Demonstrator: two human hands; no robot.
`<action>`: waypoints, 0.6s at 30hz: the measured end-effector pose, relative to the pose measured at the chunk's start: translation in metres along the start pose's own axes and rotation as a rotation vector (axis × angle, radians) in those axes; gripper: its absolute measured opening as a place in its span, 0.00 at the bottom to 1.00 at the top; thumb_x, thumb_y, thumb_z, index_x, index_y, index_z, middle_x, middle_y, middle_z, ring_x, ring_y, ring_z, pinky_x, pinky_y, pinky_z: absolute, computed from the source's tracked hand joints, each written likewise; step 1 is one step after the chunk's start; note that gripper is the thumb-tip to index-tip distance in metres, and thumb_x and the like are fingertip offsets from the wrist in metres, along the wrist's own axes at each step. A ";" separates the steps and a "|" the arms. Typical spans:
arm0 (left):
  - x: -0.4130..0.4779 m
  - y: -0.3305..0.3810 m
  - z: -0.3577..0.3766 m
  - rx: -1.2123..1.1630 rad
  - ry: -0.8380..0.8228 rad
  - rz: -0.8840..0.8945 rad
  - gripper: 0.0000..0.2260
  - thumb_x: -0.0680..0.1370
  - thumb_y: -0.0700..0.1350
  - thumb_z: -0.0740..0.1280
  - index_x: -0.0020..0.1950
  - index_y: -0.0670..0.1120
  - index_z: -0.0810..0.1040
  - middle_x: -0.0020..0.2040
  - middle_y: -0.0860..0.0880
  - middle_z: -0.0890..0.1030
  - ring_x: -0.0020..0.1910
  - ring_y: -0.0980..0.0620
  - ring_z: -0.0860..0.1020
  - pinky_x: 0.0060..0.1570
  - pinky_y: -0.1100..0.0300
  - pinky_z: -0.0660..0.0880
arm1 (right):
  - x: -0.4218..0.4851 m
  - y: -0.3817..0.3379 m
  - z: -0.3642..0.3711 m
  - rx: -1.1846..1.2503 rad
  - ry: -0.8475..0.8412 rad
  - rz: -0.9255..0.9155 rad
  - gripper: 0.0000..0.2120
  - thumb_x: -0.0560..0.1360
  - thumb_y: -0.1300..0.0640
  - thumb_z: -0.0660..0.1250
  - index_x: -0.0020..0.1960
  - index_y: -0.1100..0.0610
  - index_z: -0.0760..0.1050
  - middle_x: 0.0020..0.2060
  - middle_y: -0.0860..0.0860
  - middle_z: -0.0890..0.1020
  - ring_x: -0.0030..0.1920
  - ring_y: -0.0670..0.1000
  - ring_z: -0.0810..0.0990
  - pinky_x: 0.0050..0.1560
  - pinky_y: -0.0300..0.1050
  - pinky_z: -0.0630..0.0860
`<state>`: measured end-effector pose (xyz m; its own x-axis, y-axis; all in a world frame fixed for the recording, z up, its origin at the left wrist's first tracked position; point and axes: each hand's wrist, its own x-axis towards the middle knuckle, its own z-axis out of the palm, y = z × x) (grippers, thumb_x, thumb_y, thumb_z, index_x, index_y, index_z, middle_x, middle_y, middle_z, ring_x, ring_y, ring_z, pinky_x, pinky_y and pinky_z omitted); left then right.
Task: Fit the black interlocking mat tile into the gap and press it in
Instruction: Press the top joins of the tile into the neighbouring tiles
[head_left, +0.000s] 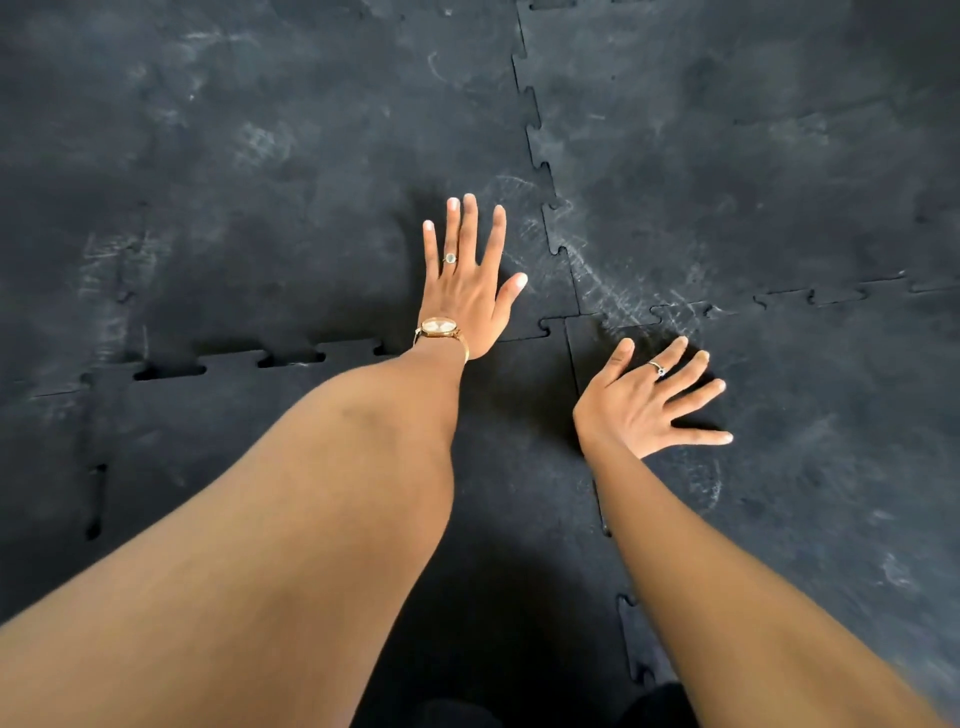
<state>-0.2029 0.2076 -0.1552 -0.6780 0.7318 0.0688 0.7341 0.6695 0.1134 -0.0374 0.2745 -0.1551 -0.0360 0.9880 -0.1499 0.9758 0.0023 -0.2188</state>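
left hand (467, 296): i see it spread flat, palm down, fingers fanned, pressing on the neighbouring mat just beyond the tile's far seam; it grips nothing.
right hand (649, 400): also splayed and flat, holding nothing, resting just right of the tile's right-hand seam, on the next mat over.
mat tile (260, 441): the black tile lies on the floor under my left forearm, between both hands and nearer me than they are.
far seam (234, 364): left of my left wrist the teeth still show dark open slots, so i judge that edge is not yet seated.
handling: it looks like dense rubber or foam, flexible yet heavy enough to lie flat, grippy rather than slick; i would not pinch it but press with flat palms along the tabs.
writing: i can read no brand or label; the mats show only pale scuffs.
wristwatch (440, 327): on my left wrist, dial unreadable.
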 end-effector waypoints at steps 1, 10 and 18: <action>0.000 -0.001 -0.001 -0.048 0.005 -0.010 0.30 0.81 0.57 0.48 0.79 0.44 0.47 0.79 0.37 0.46 0.77 0.38 0.43 0.75 0.39 0.42 | 0.004 -0.004 -0.002 0.048 0.011 0.034 0.32 0.80 0.39 0.45 0.79 0.54 0.50 0.78 0.53 0.55 0.78 0.60 0.45 0.67 0.78 0.38; 0.002 -0.006 0.000 -0.313 0.048 -0.002 0.27 0.82 0.50 0.51 0.79 0.41 0.51 0.78 0.37 0.51 0.78 0.38 0.45 0.76 0.45 0.44 | 0.000 -0.082 0.016 0.014 -0.031 -0.247 0.33 0.80 0.38 0.39 0.79 0.55 0.42 0.79 0.54 0.47 0.78 0.57 0.41 0.69 0.76 0.38; -0.030 -0.043 -0.020 -0.255 0.195 -0.276 0.22 0.82 0.48 0.54 0.74 0.40 0.64 0.76 0.37 0.60 0.77 0.37 0.53 0.75 0.45 0.48 | 0.003 -0.083 0.021 -0.037 -0.039 -0.264 0.33 0.79 0.36 0.38 0.79 0.52 0.44 0.79 0.55 0.48 0.78 0.59 0.41 0.68 0.77 0.40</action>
<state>-0.2148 0.1542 -0.1428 -0.8603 0.4751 0.1848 0.5077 0.7664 0.3934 -0.1232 0.2737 -0.1571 -0.2976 0.9459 -0.1294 0.9387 0.2652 -0.2204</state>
